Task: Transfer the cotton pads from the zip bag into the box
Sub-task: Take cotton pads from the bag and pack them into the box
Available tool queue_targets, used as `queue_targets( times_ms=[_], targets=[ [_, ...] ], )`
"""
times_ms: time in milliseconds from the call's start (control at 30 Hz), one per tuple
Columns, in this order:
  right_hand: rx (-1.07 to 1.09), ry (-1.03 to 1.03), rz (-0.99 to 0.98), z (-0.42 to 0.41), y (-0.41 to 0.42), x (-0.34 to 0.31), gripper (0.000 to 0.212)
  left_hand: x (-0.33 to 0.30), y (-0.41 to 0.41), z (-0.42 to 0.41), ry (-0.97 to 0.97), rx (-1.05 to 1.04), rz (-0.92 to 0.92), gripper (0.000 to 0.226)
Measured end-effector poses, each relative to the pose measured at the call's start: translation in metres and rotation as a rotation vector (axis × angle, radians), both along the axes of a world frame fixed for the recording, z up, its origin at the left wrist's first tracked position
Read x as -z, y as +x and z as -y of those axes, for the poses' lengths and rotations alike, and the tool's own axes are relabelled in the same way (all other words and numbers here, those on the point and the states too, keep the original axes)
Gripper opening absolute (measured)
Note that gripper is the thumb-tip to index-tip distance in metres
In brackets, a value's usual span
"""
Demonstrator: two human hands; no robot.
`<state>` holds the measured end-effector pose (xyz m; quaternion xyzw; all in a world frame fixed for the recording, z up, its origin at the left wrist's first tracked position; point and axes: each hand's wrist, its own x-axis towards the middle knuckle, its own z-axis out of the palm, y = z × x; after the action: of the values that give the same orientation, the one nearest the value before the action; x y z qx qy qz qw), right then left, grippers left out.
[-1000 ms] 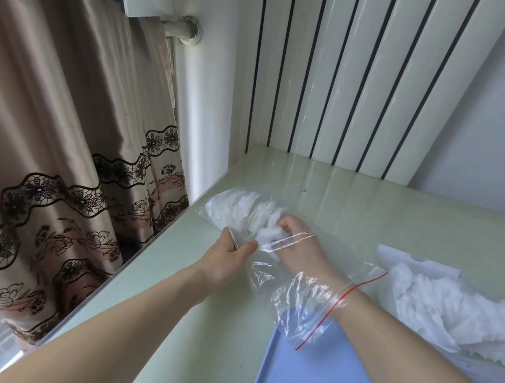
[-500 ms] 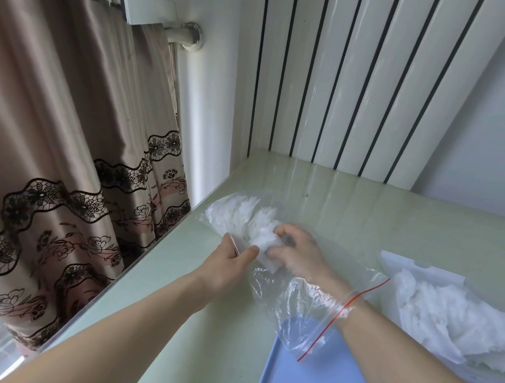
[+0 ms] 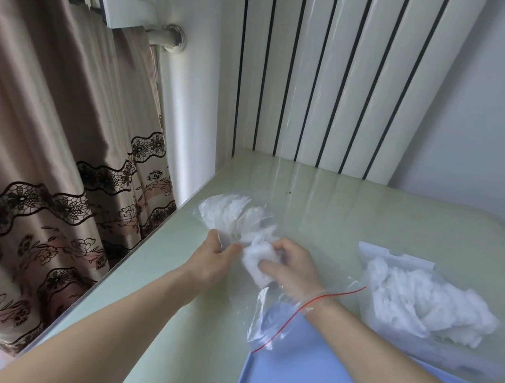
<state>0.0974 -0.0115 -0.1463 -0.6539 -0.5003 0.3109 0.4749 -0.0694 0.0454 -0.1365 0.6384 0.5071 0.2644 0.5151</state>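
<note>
- A brown curtain [image 3: 46,171] with a dark lace floral border hangs far to the left of the zip bag [image 3: 267,313], past the edge of the pale green table [image 3: 336,205].
- The left hand [image 3: 212,257] sits at the zip bag's left side, thumb and fingers pinching the clear plastic from outside.
- The zip bag lies on the table, its far end full of white cotton pads [image 3: 236,217], its red-lined mouth toward the viewer.
- The right hand [image 3: 291,267] is inside the zip bag up to the wrist, fingers curled round a clump of pads.
- A blue sheet [image 3: 304,381] lies under the bag's mouth, on the near side.
- The white box [image 3: 399,257] rests right of the zip bag, close but apart, heaped with loose white pads.
</note>
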Motion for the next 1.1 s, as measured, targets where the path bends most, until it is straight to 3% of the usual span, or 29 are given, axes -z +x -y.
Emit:
queue_targets(
  times_ms=[100,167,233,400,500,600,633,700,800,867,1100],
  targets=[
    [-0.035,0.054,0.239,0.027,-0.001,-0.003,0.017,-0.010,0.004,0.005,0.009,0.020,0.010,0.014],
    [-0.127,0.081,0.458,0.047,-0.001,-0.011,0.021,-0.015,0.008,0.005,-0.016,-0.003,0.006,0.022],
    [-0.163,0.076,0.497,0.065,-0.002,-0.019,0.026,-0.019,0.010,-0.001,-0.025,-0.097,-0.030,0.020],
    [-0.096,-0.012,0.048,0.106,-0.009,-0.054,0.010,-0.027,0.019,-0.018,-0.127,-0.244,0.023,0.012],
    [-0.158,-0.089,-0.053,0.132,0.002,-0.077,0.008,-0.046,0.024,-0.015,-0.108,-0.219,-0.138,0.021],
    [-0.158,-0.157,-0.094,0.153,0.027,-0.091,0.010,-0.075,0.028,0.000,0.247,-0.177,-0.606,0.050],
    [-0.144,-0.166,-0.127,0.161,0.036,-0.095,0.010,-0.086,0.034,0.009,0.432,-0.124,-0.651,0.050],
    [-0.128,-0.176,-0.220,0.171,0.052,-0.100,0.012,-0.107,0.048,0.033,0.593,0.095,-0.502,0.034],
    [-0.121,-0.181,-0.327,0.181,0.066,-0.108,0.013,-0.125,0.072,0.080,0.344,0.529,-0.195,0.015],
    [-0.131,-0.164,-0.368,0.191,0.072,-0.111,0.014,-0.130,0.084,0.104,0.246,0.703,-0.174,0.019],
    [-0.149,-0.143,-0.413,0.211,0.086,-0.117,0.015,-0.132,0.098,0.118,-0.008,0.801,-0.166,0.026]
  ],
)
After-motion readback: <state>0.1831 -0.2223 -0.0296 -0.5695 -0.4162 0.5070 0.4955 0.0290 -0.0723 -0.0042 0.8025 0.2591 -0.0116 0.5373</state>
